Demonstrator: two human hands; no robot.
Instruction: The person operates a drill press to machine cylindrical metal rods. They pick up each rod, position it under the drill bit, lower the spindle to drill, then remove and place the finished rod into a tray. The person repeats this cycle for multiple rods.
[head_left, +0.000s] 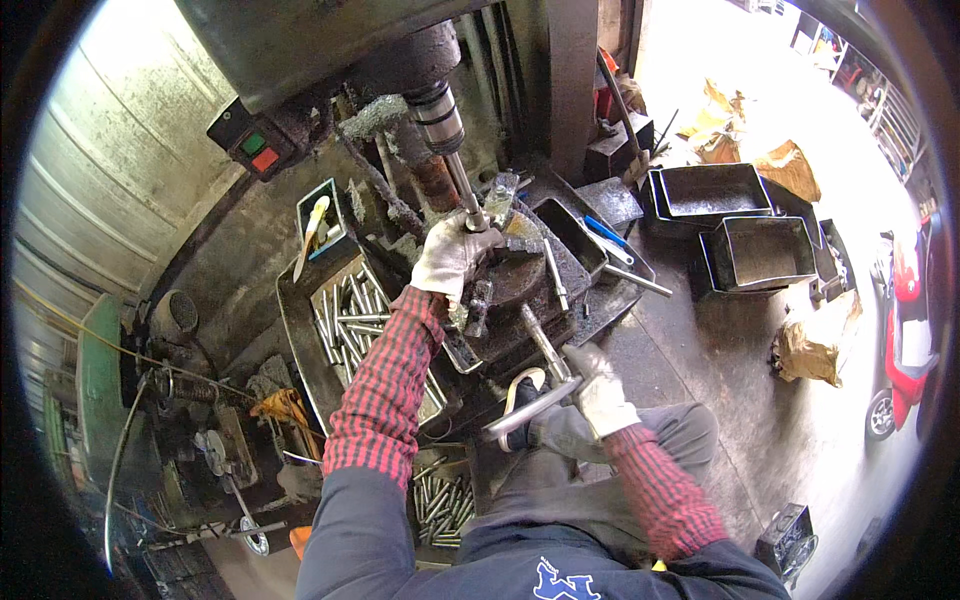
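Left hand [452, 255], gloved, clenched on metal rod [470, 215] under drill spindle [437, 105], over vise [515, 280]. Right hand [603, 385] grasping vise handle [535, 400]. Tray of rods [345, 320] beside left forearm.

Left hand [452, 255], gloved, grips the workpiece [474, 220] under the drill spindle [440, 112]. Right hand [603, 385], gloved, grips the vise handle [535, 408]. Tray [300, 330] of metal rods [345, 320] lies left of the vise.

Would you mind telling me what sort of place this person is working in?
Most likely a small metalworking shop. A grimy drill press stands over a vise, a tray of metal rods sits beside it, and empty metal boxes lie on the concrete floor.
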